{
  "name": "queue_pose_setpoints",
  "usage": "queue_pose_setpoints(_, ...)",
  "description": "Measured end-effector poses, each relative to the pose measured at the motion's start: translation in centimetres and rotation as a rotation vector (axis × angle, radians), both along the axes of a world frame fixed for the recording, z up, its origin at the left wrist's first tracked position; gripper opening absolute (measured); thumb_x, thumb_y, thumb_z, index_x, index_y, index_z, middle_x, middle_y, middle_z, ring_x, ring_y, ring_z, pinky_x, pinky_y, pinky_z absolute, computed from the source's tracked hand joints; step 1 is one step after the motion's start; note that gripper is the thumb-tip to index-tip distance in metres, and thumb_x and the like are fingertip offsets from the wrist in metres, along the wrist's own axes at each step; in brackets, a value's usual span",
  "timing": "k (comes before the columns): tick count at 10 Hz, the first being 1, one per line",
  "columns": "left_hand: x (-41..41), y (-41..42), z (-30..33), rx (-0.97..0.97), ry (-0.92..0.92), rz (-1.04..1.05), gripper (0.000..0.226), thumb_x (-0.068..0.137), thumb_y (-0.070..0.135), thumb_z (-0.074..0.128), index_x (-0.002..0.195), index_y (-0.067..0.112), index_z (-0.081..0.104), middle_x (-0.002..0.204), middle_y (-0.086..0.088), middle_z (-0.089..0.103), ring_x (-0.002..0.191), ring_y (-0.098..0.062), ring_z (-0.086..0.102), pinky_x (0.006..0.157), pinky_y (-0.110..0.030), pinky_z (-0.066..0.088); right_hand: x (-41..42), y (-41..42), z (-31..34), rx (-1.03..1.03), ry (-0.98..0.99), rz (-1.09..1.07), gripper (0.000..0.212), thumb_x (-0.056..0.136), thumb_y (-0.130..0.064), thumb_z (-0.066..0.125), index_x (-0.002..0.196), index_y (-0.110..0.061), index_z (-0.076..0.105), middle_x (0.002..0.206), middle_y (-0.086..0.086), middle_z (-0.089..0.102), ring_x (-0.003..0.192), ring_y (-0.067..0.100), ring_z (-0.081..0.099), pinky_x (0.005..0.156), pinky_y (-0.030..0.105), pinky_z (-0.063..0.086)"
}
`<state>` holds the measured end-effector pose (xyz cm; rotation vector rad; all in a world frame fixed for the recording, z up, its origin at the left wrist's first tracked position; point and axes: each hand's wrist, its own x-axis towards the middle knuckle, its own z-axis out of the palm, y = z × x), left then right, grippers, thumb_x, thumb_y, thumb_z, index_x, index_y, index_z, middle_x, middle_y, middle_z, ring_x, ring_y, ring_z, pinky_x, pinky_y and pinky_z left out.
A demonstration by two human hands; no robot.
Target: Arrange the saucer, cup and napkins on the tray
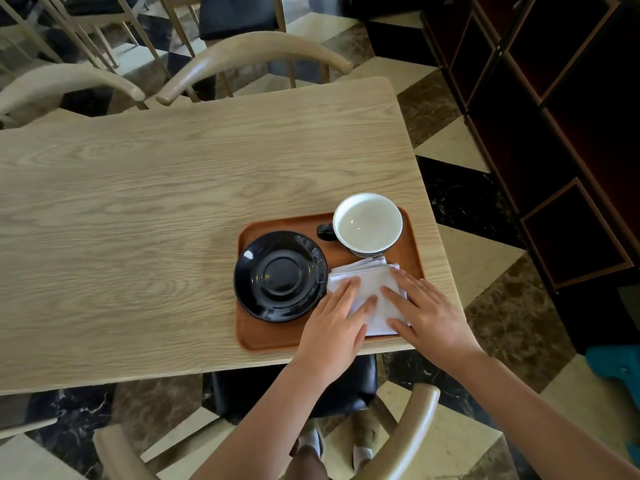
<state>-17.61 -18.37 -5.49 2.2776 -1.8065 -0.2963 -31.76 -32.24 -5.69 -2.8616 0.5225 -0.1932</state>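
A brown wooden tray [266, 337] lies near the table's front right corner. On its left part sits a black saucer [280, 276]. A cup [367, 223], white inside and dark outside with a black handle pointing left, stands at the tray's back right. White folded napkins [369, 282] lie on the tray's front right, between the saucer and the tray's right rim. My left hand [334, 327] rests flat on the napkins' left side, fingers spread. My right hand [427, 315] lies flat on their right side, thumb along the front edge. Neither hand grips anything.
The light wooden table [156, 220] stretches left and back from the tray. Curved-back chairs [252, 60] stand at the far side, and one chair [408, 431] is tucked under the near edge by my legs. A dark shelf unit [554, 133] stands at the right.
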Motion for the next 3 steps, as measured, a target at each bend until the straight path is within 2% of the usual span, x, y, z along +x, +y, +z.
queue_pose_setpoints(1,0.1,-0.1,0.2,0.027,0.012,-0.008,0.045,0.089,0.025,0.050,0.133,0.020,0.046,0.147,-0.016,0.038,0.136,-0.030,0.034,0.104,-0.042,0.039,0.3,0.0,0.5,-0.035,0.033,-0.012,0.052,0.066,-0.025,0.081,0.113,-0.009,0.065,0.127,0.020,0.059,0.112,0.031,0.061,0.089,0.046,0.052)
queue_pose_setpoints(2,0.1,-0.3,1.4,0.146,0.060,-0.014,0.048,0.092,0.025,0.048,0.140,0.020,0.038,0.153,-0.016,0.025,0.141,-0.030,0.023,0.110,-0.044,0.032,0.7,0.5,1.3,-0.030,0.180,-0.036,0.055,0.061,-0.030,0.084,0.109,-0.012,0.067,0.124,0.018,0.062,0.108,0.029,0.064,0.085,0.044,0.054)
queue_pose_setpoints(3,0.4,-1.1,4.2,0.297,0.041,0.005,0.051,0.096,0.028,0.040,0.144,0.019,0.027,0.156,-0.013,0.015,0.143,-0.028,0.014,0.112,-0.040,0.022,2.4,0.7,4.6,0.034,0.283,-0.071,0.052,0.076,-0.037,0.072,0.123,-0.018,0.058,0.136,0.013,0.052,0.121,0.027,0.055,0.098,0.040,0.045)
